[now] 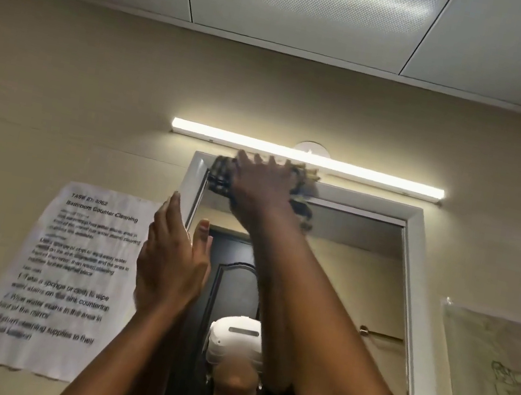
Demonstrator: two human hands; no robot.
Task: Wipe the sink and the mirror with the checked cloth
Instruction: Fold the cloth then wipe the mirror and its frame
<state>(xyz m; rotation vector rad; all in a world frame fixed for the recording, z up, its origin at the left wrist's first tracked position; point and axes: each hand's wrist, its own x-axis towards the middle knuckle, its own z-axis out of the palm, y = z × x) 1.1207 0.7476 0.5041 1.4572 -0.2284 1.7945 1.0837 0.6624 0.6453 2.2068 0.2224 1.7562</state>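
The white-framed mirror (361, 267) hangs on the beige wall in front of me. My right hand (260, 190) is raised to its top edge and presses the dark checked cloth (221, 176) flat against the glass and frame. The cloth bunches out on both sides of the hand. My left hand (171, 261) rests flat against the mirror's left frame, fingers together and pointing up, holding nothing. The sink is out of view below.
A lit strip light (307, 158) runs just above the mirror's top. A printed instruction sheet (64, 277) is taped to the wall on the left, a sketch in a plastic sleeve (493, 388) on the right. The mirror reflects a dark door and a person wearing a headset.
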